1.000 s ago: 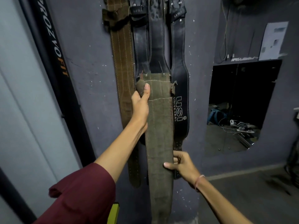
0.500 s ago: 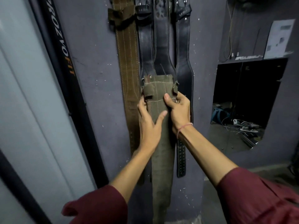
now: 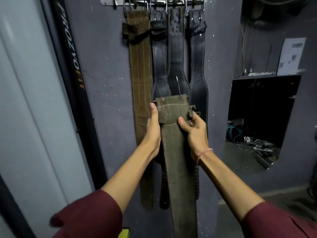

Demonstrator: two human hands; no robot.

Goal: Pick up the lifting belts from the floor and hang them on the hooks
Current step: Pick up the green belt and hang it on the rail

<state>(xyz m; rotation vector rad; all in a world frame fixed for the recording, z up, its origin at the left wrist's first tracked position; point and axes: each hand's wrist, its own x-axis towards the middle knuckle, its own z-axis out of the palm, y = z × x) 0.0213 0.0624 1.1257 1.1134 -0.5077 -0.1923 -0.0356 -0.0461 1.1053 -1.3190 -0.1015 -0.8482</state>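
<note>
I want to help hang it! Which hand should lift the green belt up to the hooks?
Probably the left hand: it grips the green belt higher, near its buckle end. The right hand sits lower. The hooks are far above both.

A: Where is there room on the hook rack [image 3: 109,1]?

B: Little. The brown suede belt [image 3: 140,69] and three black leather belts [image 3: 175,54] hang side by side from it, touching edge to edge. Only the rack's left end shows bare metal.

A: And lower down?

B: The olive belt [image 3: 178,160], gripped by the left hand [image 3: 153,127] and right hand [image 3: 195,133], covers the black ones. Bare grey wall [image 3: 106,83] lies open left of the brown belt, up to the black PROZVOFIT post [image 3: 72,54].
</note>
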